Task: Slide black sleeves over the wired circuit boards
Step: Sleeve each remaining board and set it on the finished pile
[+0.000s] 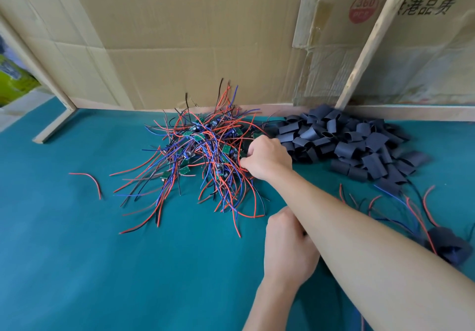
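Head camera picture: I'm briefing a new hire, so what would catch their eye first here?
First, the tangled pile of wired circuit boards, red, blue and black leads, mid-table on the teal cloth. Right of it, against the cardboard wall, lies a heap of black sleeves. The right hand reaches into the tangle's right edge.

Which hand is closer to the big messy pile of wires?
The right hand. It reaches across into the right edge of the wire pile, fingers curled among the wires. The left hand sits nearer the person, below the pile on the green table.
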Motion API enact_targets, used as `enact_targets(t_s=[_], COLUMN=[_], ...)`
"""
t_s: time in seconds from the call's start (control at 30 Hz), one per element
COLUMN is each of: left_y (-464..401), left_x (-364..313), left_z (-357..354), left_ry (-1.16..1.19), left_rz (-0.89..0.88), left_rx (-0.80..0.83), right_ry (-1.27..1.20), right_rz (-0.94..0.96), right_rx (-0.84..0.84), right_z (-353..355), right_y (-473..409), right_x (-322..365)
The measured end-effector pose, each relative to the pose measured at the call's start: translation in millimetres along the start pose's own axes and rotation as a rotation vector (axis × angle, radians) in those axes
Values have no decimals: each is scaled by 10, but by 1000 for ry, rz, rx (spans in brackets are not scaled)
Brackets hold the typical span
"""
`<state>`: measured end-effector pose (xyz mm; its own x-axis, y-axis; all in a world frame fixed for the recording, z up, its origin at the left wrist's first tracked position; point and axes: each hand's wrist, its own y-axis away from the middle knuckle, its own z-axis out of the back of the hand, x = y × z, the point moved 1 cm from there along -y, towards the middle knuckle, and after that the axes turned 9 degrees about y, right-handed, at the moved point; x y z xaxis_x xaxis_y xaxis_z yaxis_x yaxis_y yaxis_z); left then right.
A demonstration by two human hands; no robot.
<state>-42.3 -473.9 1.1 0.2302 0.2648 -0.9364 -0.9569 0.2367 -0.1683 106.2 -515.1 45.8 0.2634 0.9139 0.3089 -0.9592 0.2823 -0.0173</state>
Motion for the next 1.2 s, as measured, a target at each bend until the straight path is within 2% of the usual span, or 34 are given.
enact_targets(t_s=[0.17, 0.3, 0.5, 0.63, 0.77, 0.87, 1.0, 1.1, 1.2], left_y=[-22, -12, -19, -39, -45, -46, -86, -100, -101], left_x=[14, 41, 52, 36, 39, 30, 53, 74, 61], left_z=[-25, -36, -18, -4, 1, -4, 47, 69, 61], left_ry=[95, 146, 183, 322, 453, 517, 677, 710, 727], left_rz=[-34, -34, -56, 20, 82, 68, 94, 104, 103], left_rx=[-6, -52, -138, -190, -200, -200, -212, -204, -163], right_ry=[-196, -219, -448, -728, -978, -1097, -918, -813, -611], right_rz=[-42, -12, -22, -23, -91, -102, -49, 15, 109], right_rx=[-1, 15, -71, 48, 21, 191, 487, 524, 463], right_z=[207, 469, 861, 1156, 1322, 1118, 677, 549, 579], right_y=[-10, 28, 112, 339, 670, 951, 1256, 1313, 1286], right_x=[-95, -282, -655, -965, -1354, -1420, -1277, -1235, -1228])
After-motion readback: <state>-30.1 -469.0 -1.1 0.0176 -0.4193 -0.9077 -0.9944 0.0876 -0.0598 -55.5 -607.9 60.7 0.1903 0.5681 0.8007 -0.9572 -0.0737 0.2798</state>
